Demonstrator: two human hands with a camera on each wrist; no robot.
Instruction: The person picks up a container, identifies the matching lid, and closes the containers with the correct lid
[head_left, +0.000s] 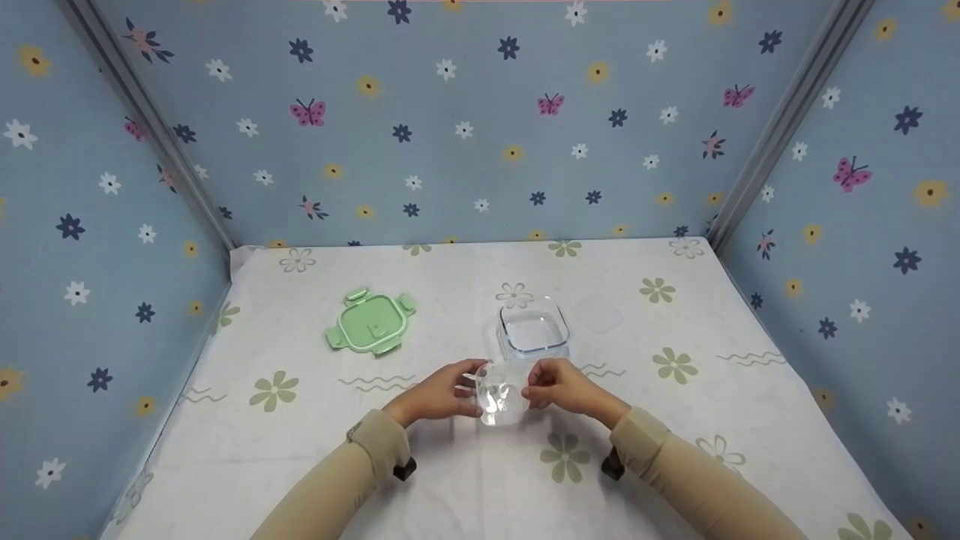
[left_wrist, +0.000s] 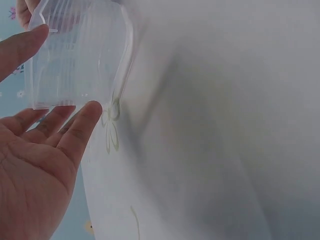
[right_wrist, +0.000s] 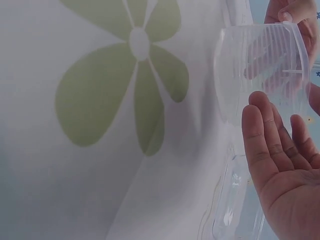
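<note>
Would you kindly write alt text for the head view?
Both hands, left hand and right hand, hold a clear plastic cup above a flowered tablecloth. Behind it sits a glass container; its green lid lies to the left.

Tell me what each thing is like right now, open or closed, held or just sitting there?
Clear plastic cup: held up between both hands, empty.
Glass container: open, lid off, empty, on the table.
Green lid: off, flat on the table.
Left hand: fingers around the cup.
Right hand: fingers around the cup.
</note>
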